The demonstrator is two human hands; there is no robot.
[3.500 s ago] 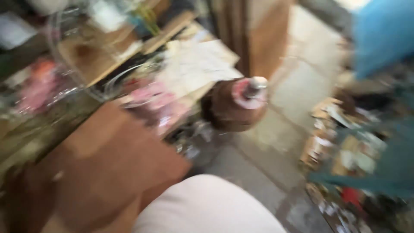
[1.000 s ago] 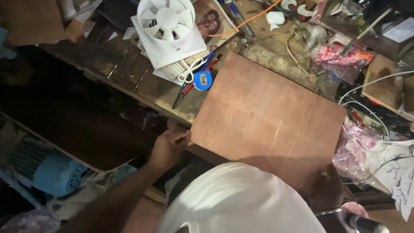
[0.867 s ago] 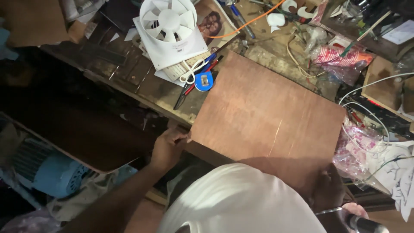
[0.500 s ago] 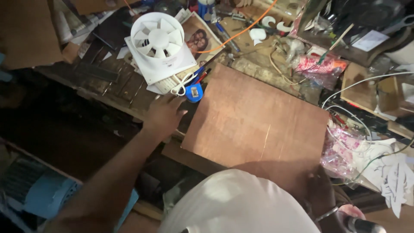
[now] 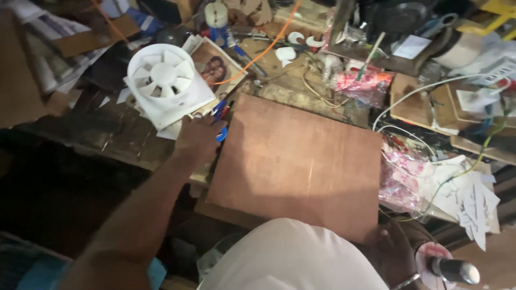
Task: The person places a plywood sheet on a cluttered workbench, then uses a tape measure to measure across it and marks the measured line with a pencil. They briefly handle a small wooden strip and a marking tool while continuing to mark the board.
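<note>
1. My left hand [image 5: 196,140] lies on the bench just left of the board [image 5: 298,164], fingers curled over a small blue tool [image 5: 221,134]; I cannot tell whether they're actually clamped on it.
2. The board lies flat on the bench, near edge overhanging toward me, probably so I can grab it from below.
3. My right hand [image 5: 395,252] is at the board's near right corner, fingers under or against the edge; grip hidden, cannot tell if shut.
4. The white fan [image 5: 166,80] sits just beyond my left hand, on papers, touching nothing I hold.
5. A pink bag [image 5: 400,177] and wires [image 5: 430,91] crowd the board's right side.
6. A metal cylinder [image 5: 454,270] shows near my right wrist.
</note>
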